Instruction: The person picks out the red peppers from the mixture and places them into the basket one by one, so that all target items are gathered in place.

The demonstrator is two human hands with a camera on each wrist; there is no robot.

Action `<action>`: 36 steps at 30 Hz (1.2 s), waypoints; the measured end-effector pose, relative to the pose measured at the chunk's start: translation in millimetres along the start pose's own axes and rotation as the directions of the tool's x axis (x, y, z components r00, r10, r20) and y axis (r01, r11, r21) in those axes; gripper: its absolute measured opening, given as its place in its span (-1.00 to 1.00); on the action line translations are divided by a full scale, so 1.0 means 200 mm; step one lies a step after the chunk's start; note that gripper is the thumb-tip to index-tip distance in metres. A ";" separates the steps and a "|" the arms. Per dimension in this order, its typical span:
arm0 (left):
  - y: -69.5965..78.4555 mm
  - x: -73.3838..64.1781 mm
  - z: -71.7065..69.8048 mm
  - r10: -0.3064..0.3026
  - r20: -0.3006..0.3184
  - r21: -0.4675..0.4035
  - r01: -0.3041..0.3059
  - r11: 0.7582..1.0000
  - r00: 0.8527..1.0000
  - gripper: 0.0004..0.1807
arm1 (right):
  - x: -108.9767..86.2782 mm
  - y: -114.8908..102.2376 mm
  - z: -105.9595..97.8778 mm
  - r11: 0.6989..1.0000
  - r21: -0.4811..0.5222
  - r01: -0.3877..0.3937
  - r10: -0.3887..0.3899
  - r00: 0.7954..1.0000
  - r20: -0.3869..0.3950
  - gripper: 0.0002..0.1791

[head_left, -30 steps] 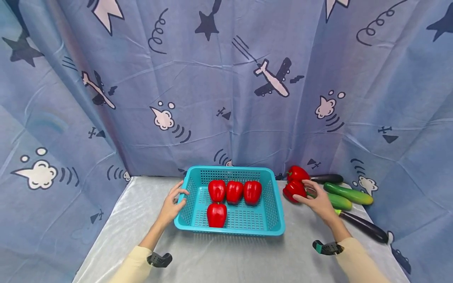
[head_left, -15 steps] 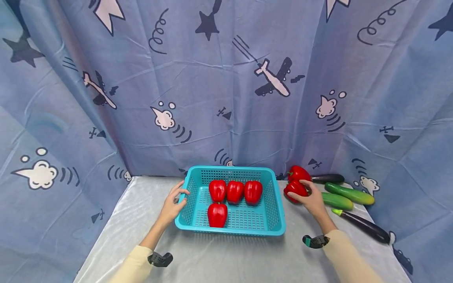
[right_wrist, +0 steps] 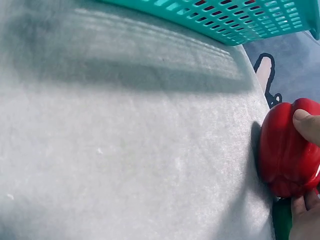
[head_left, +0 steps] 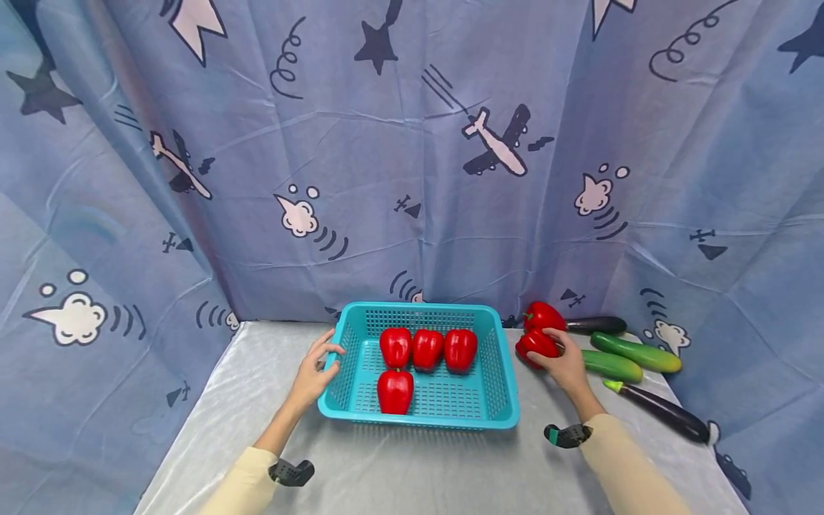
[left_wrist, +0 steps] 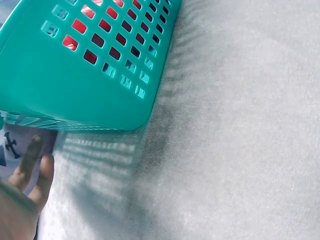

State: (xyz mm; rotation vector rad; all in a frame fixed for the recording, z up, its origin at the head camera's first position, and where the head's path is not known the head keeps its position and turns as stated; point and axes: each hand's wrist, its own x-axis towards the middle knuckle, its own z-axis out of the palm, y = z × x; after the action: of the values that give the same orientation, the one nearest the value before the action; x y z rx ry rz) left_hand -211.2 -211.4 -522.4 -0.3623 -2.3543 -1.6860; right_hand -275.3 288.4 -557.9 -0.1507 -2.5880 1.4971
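My right hand (head_left: 570,368) holds a red bell pepper (head_left: 534,346) beside the basket's right end. In the right wrist view the thumb presses one side of this bell pepper (right_wrist: 281,150) and fingertips touch its lower end. Several more red bell peppers (head_left: 428,350) lie inside the turquoise plastic basket (head_left: 418,420), three in a row and one in front. At the basket's left rim is my left hand (head_left: 309,375), fingers loosely bent, gripping nothing. Two of its fingers (left_wrist: 44,177) show near the basket's outer wall in the left wrist view; whether they touch it I cannot tell.
Another red bell pepper (head_left: 544,316) lies behind the held one. To the right are an eggplant (head_left: 599,325), two cucumbers (head_left: 634,350) (head_left: 611,366) and a second eggplant (head_left: 666,413). A patterned blue curtain (head_left: 412,179) hangs behind the white table (head_left: 412,472).
My right hand has shifted left and closed its thumb and fingers around the red bell pepper, its forearm swinging left. The left hand and the basket stay where they were.
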 end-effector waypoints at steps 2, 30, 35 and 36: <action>0.00 0.00 0.00 0.002 0.000 0.001 -0.002 1.000 1.000 -0.76 | 0.00 0.00 0.00 1.000 0.003 0.000 0.000 1.000 -0.010 -0.28; 0.01 0.00 0.00 -0.015 0.014 0.011 0.015 1.000 1.000 -0.79 | -0.06 0.01 -0.02 0.979 0.170 -0.112 0.130 0.987 -0.099 -0.20; 0.02 0.00 0.00 -0.010 0.007 0.015 0.010 1.000 1.000 -0.78 | -0.09 -0.03 -0.03 0.975 0.152 -0.159 0.170 0.983 -0.064 -0.15; 0.02 0.00 0.00 -0.010 0.005 0.015 0.010 1.000 1.000 -0.78 | -0.10 -0.04 -0.03 0.973 0.157 -0.167 0.177 0.983 -0.054 -0.14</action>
State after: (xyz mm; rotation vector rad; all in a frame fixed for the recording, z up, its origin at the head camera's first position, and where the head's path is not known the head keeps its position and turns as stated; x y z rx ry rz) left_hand -209.3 -210.4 -518.8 -0.3539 -2.3748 -1.6730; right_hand -254.8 286.7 -549.6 -0.4098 -2.4505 1.7085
